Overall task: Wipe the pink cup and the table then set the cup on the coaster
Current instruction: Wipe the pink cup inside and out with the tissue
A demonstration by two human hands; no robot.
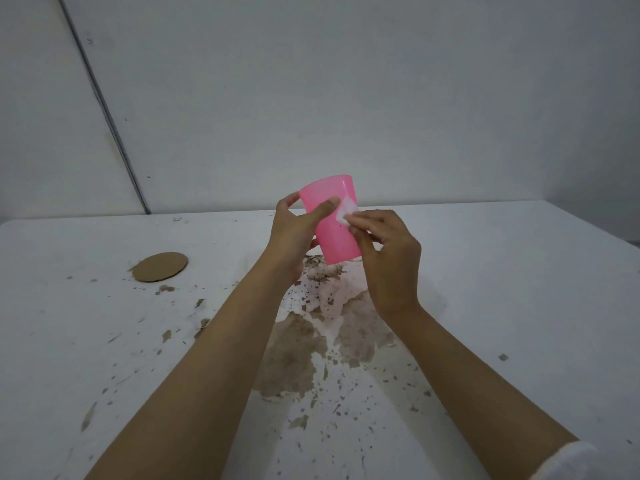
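Note:
A pink plastic cup (337, 233) is held upright above the white table (519, 289), slightly tilted. My left hand (294, 233) grips it from the left, thumb across its front. My right hand (388, 258) pinches a small white wipe (347, 210) and presses it against the cup's right side near the rim. A round brown cardboard coaster (161, 266) lies flat on the table at the far left, well apart from both hands.
A wide brown stain with dark specks (311, 341) spreads over the table below the cup and towards me. Smaller brown flecks are scattered left and right of it. A grey wall (346, 98) rises right behind the table's far edge.

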